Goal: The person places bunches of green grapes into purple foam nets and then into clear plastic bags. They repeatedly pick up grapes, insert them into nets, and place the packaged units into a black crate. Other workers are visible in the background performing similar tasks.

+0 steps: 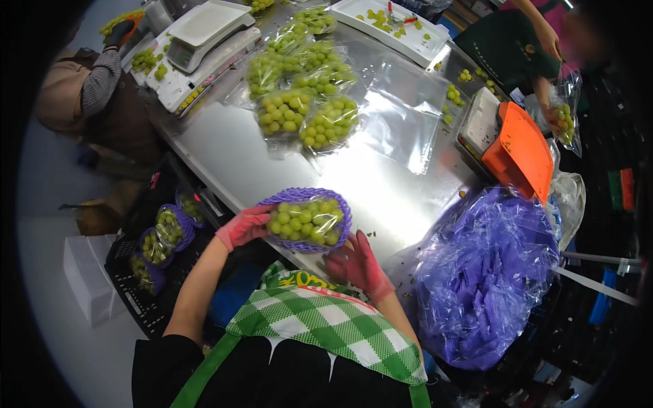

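A bunch of green grapes in a clear plastic bag [305,220], with a purple foam net [346,206] around it, lies at the near edge of the steel table [224,137]. My left hand [246,228], in a pink glove, holds the left end of the net. My right hand [359,265], also in a pink glove, is just below and right of the net with its fingers apart and nothing in it. Several bagged grape bunches [329,122] sit farther back on the table. Flat clear plastic bags [403,112] lie to their right.
A large clear bag of purple foam nets [484,285] stands at right, near an orange scoop tray [525,153]. A black crate [137,301] at left holds netted grapes [168,227]. Scales [204,30] and a white tray [352,11] stand farther back. Co-workers work at both sides.
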Available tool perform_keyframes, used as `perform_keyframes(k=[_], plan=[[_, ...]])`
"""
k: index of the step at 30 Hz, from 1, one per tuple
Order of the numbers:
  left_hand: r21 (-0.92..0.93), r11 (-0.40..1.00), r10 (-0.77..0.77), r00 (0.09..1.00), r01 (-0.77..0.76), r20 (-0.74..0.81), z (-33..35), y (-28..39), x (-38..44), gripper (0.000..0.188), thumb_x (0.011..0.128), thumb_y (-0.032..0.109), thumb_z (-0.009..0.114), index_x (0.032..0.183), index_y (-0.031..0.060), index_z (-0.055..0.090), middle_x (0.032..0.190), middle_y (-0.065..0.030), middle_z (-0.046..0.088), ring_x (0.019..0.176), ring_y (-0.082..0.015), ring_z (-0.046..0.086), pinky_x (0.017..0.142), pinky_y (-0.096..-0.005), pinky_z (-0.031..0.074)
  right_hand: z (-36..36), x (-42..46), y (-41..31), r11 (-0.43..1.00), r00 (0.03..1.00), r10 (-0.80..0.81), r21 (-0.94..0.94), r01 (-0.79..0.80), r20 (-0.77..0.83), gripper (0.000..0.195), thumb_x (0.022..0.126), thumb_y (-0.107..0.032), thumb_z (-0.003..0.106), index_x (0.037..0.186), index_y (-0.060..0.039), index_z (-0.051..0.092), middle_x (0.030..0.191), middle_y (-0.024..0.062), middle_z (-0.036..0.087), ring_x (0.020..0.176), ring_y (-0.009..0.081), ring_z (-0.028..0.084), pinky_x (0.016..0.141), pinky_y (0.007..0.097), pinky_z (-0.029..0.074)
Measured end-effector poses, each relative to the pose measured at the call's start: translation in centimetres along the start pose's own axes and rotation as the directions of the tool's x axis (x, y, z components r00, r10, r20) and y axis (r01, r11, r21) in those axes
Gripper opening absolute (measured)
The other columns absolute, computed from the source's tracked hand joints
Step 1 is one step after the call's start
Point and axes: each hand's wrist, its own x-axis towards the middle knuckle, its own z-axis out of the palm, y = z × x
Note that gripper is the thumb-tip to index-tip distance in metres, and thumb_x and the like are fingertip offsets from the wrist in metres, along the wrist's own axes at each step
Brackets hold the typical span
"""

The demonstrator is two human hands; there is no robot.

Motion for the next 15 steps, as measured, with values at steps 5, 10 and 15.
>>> perform_keyframes(k=[5, 10, 15], plan=[[-0.129, 0.992, 0.022, 0.976, 0.006, 0.218, 3.1, -3.4, -2.9, 0.062, 0.087, 0.018, 0.05, 0.139, 0.0088, 0.018, 0.139, -0.0068, 0.028, 0.129, -0.02, 0.027, 0.106, -0.0375, 0.024, 0.2, 4.1, 1.0, 0.959, 0.918, -0.277, -0.026, 0.281, -0.284, 0.075, 0.081, -0.059, 0.047, 0.132, -0.0071, 0.029, 0.135, 0.0124, 0.03, 0.117, 0.0269, 0.039, 0.096, 0.042, 0.035], [-0.273, 0.952, -0.046, 0.945, 0.139, 0.323, 6.0, 0.1, -6.2, 0.061, 0.087, 0.015, 0.049, 0.139, 0.0077, 0.016, 0.14, -0.0143, 0.027, 0.129, -0.0248, 0.027, 0.108, -0.0386, 0.019, -1.3, 5.2, 1.1, 0.956, 0.926, -0.29, -0.107, 0.271, -0.244, 0.068, 0.083, -0.057, 0.045, 0.128, -0.0074, 0.035, 0.132, 0.0098, 0.036, 0.114, 0.0229, 0.042, 0.095, 0.0383, 0.035], [-0.279, 0.955, -0.022, 0.965, 0.098, 0.263, 0.1, -2.8, -6.5, 0.047, 0.091, 0.031, 0.042, 0.126, 0.0005, 0.04, 0.121, -0.0209, 0.049, 0.113, -0.03, 0.048, 0.095, -0.0354, 0.04, -3.1, 7.3, 3.0, 0.916, 0.888, -0.387, -0.215, 0.339, -0.248, 0.061, 0.084, -0.055, 0.045, 0.126, -0.0118, 0.039, 0.128, 0.0064, 0.042, 0.113, 0.019, 0.042, 0.094, 0.0376, 0.035]])
